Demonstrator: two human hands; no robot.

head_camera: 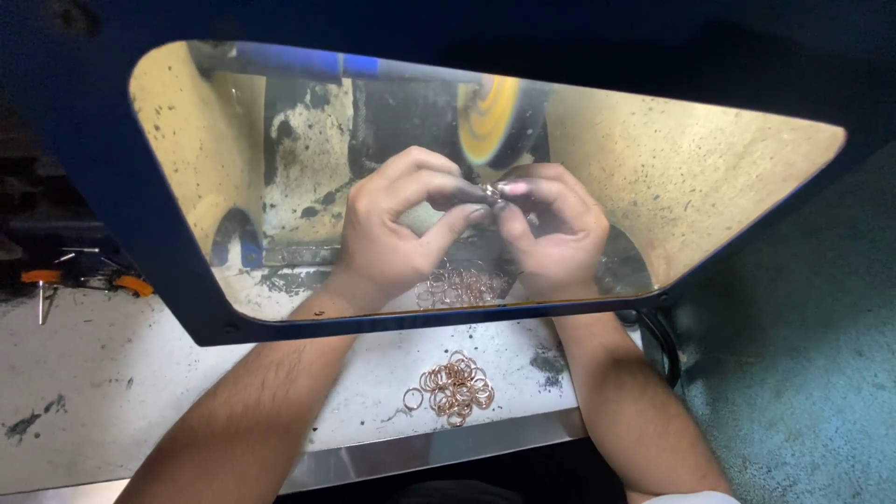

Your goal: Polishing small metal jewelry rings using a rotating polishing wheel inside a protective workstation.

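Through a clear shield in a dark blue frame I see both my hands held up near a spinning yellow buffing wheel. My left hand and my right hand pinch one small metal ring between their fingertips, just below the wheel. A heap of several copper-coloured rings lies on the white bench in front of the shield. More of these rings lie behind the shield, under my hands.
The white, stained bench has a metal front edge. Orange-handled tools lie at its far left. A dark cable hangs at the right, over a green floor. The machine's dark housing stands behind the wheel.
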